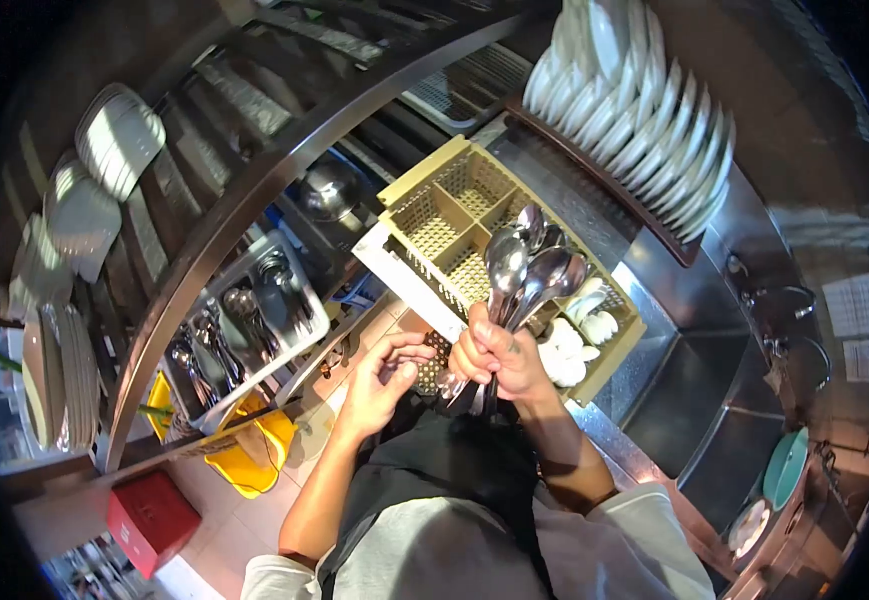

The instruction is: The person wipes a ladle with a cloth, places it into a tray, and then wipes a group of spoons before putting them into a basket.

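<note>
Pale grey short-sleeved shirt (pixel 424 560), black apron (pixel 454 470) — bare forearms

Glossy metal spoons (pixel 526 270); matt beige perforated plastic rack (pixel 434 195).

White plates (pixel 644 110) stand racked near a steel sink (pixel 704 400); red box (pixel 151 520) well apart.

The right hand (pixel 494 358) was closed in a fist around a bunch of spoons (pixel 526 272), with its knuckles turned toward the left hand (pixel 382 378). The left hand sat just beside the right one. It was open, its fingers (pixel 409 352) loosely curled and reaching toward the fist; whether they touched it could not be told. Both forearms were bare and bent at the elbow, running back from the hands toward the chest, wrists near each other.
</note>
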